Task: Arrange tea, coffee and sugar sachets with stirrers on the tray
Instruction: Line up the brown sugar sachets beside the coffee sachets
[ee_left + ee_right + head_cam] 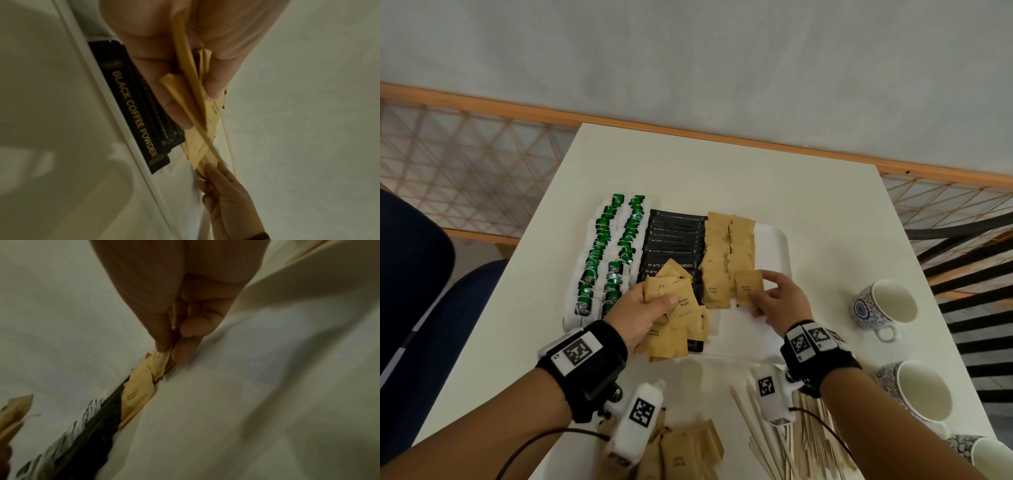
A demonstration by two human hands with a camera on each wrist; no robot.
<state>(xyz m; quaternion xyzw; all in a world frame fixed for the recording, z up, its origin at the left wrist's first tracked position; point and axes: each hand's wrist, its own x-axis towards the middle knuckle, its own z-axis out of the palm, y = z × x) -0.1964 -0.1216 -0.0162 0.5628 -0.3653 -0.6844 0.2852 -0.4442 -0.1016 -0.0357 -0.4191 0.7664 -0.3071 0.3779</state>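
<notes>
On the white tray (774, 236), rows run left to right: green tea bags (599, 253), black coffee sachets (674, 240), brown sugar sachets (729, 246). The left hand (643, 308) grips a fanned bunch of sugar packets (671, 294) above the coffee row; the right hand (780, 301) pinches one packet (748, 287) at the near end of the sugar rows. Only the head view shows the stirrers (784, 442) and loose packets (681, 452) off the tray, near the table's (722, 171) front edge, and patterned cups (883, 305) to the right. The left wrist view alone reads "BLACK COFFEE POWDER" on the nearest coffee sachet (133, 113); the right wrist view shows thumb and fingertips (180, 353) closed on the packet's edge. Behind: a grey wall (688, 61), wooden trim.
</notes>
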